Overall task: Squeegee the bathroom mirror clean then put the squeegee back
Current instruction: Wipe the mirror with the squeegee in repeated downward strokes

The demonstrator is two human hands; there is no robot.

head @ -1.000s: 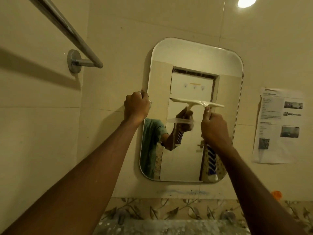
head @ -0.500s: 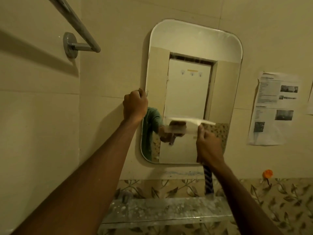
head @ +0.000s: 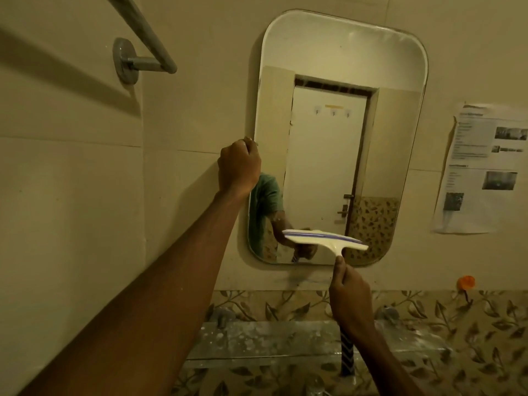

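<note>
A rounded rectangular mirror [head: 328, 155] hangs on the tiled wall and reflects a white door. My left hand [head: 238, 167] is closed on the mirror's left edge, about halfway up. My right hand [head: 350, 302] grips the handle of a white squeegee [head: 325, 238] with a blue-striped handle end that sticks out below my wrist. The squeegee's blade lies nearly level near the mirror's bottom edge; whether it touches the glass I cannot tell.
A chrome towel rail [head: 143, 38] juts from the wall at upper left. A glass shelf [head: 257, 344] with white spots runs below the mirror. Printed paper sheets [head: 483, 170] hang at right, an orange hook [head: 466, 282] below them. A leaf-pattern tile band [head: 457, 324] runs along the lower wall.
My right hand has drawn the squeegee down the mirror from its middle to its bottom edge. My left hand has stayed on the mirror's left edge.
</note>
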